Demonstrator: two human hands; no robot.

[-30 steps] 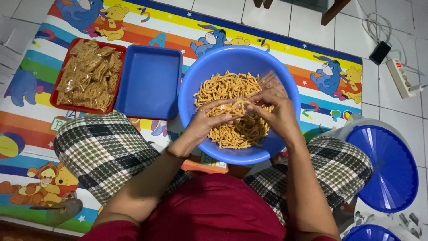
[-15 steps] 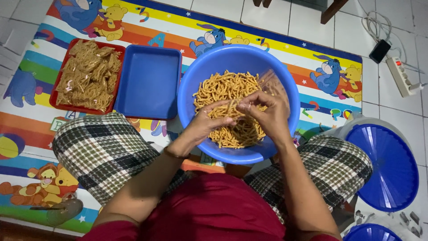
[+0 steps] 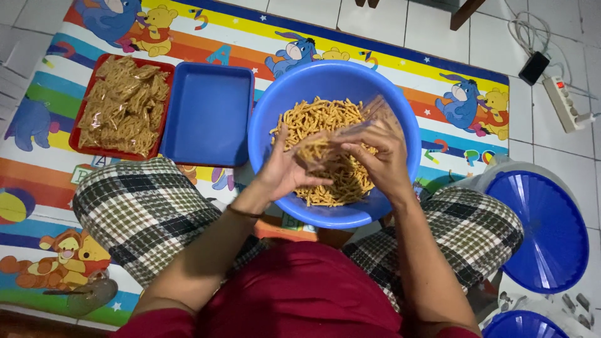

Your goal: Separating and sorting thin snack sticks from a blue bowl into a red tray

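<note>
Left hand point(image 3: 289, 170): fingers cupped around snack sticks point(image 3: 313, 152) | Right hand point(image 3: 379, 155): fingers pinching clear plastic bag point(image 3: 369, 116) | Location: over blue basin point(image 3: 275, 106)

I see my left hand point(image 3: 285, 172) and right hand point(image 3: 379, 156) over the blue bowl point(image 3: 269, 119) of snack sticks point(image 3: 325, 116), holding a clear bag point(image 3: 369, 116) between them. A blue tray point(image 3: 206, 112) lies beside a red tray point(image 3: 78, 134).

Head view: looks steeply down from above the blue basin point(image 3: 269, 134), close over the lap.
Facing: forward across basin toward tiled floor point(image 3: 432, 37).
</note>
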